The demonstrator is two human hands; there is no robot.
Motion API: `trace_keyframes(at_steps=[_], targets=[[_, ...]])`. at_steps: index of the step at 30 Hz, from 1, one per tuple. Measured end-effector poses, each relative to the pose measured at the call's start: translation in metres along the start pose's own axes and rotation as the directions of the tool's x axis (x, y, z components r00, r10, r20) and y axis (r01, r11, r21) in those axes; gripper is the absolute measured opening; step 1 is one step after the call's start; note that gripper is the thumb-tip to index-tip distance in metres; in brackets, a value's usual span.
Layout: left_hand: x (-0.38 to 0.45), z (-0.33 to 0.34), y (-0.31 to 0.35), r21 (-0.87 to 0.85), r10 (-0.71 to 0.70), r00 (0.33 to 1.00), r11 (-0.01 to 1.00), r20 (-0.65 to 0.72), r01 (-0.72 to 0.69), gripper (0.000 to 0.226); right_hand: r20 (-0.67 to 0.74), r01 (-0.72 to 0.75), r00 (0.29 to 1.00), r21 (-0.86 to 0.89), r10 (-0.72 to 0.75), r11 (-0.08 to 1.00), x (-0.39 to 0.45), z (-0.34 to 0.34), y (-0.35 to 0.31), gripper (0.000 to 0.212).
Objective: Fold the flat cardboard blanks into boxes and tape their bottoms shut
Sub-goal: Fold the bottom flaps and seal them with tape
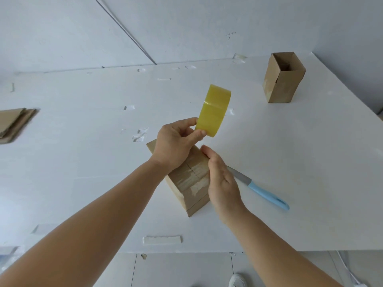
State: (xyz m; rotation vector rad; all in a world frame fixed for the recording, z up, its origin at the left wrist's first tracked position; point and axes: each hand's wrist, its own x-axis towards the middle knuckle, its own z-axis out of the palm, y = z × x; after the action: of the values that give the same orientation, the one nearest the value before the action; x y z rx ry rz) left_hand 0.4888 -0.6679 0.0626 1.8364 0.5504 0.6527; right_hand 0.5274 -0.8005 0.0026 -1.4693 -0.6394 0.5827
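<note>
- The left hand point(174, 145) pinches the tape roll point(213, 110) by its lower rim, thumb on the outer face and fingers curled behind; the roll rises toward 1 o'clock from the hand, clear of the table.
- The right hand point(222, 183) lies with fingers nearly straight, flat against the right side of the box point(189, 181), steadying it and not gripping.
- The box stands bottom-up near the centre of the table point(83, 162), directly under both hands, with tape already across its seam.
- It looks light and hollow, its walls stiff only along the creases, so I judge it best held by the side panels near a corner.
- The roll is smooth and likely slick; a grip through its core would be surer.
- A blue-handled knife point(263, 192) lies at 4 o'clock from the box.
- A finished box point(283, 78) stands at 1 o'clock, flat blanks point(14, 123) at 9 o'clock.
</note>
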Motion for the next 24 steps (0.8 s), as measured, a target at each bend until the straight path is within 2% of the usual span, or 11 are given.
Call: trace_keyframes(at_steps=[3,8,12,15,17,19,22,24], targets=[[0.000,0.000,-0.001,-0.038,-0.020,1.000,0.999,0.001,0.020,0.019,-0.075,0.116,0.990,-0.071,-0.121,0.991,-0.005,0.011,0.010,0.036],[0.001,0.000,-0.001,-0.063,-0.036,0.999,0.997,0.012,0.036,0.018,-0.121,0.184,0.971,-0.185,-0.208,0.965,-0.001,0.012,0.019,0.035],[0.003,0.000,0.001,-0.063,-0.047,0.998,0.997,0.031,0.049,0.017,-0.042,0.188,0.979,-0.179,-0.198,0.966,0.002,0.005,0.020,0.038],[0.002,-0.001,0.002,-0.055,-0.041,0.998,0.998,0.047,0.043,0.018,0.027,0.111,0.994,-0.188,-0.108,0.976,0.000,-0.005,0.013,0.042],[0.002,-0.003,0.004,-0.057,-0.032,0.997,0.998,0.075,0.036,0.018,-0.088,0.069,0.992,-0.173,-0.085,0.983,0.003,-0.012,0.000,0.044],[0.001,-0.004,0.006,-0.046,-0.027,0.993,0.998,0.111,0.032,0.017,-0.209,0.103,0.966,-0.230,-0.153,0.968,0.011,-0.019,-0.020,0.045],[-0.001,-0.005,0.014,-0.041,-0.011,0.981,0.999,0.196,0.019,0.019,-0.171,0.164,0.955,-0.384,-0.244,0.909,0.026,-0.029,-0.049,0.028],[-0.001,-0.005,0.025,-0.044,-0.001,0.958,0.999,0.286,0.014,0.026,-0.159,0.171,0.953,-0.418,-0.257,0.892,0.031,-0.037,-0.062,0.014]])
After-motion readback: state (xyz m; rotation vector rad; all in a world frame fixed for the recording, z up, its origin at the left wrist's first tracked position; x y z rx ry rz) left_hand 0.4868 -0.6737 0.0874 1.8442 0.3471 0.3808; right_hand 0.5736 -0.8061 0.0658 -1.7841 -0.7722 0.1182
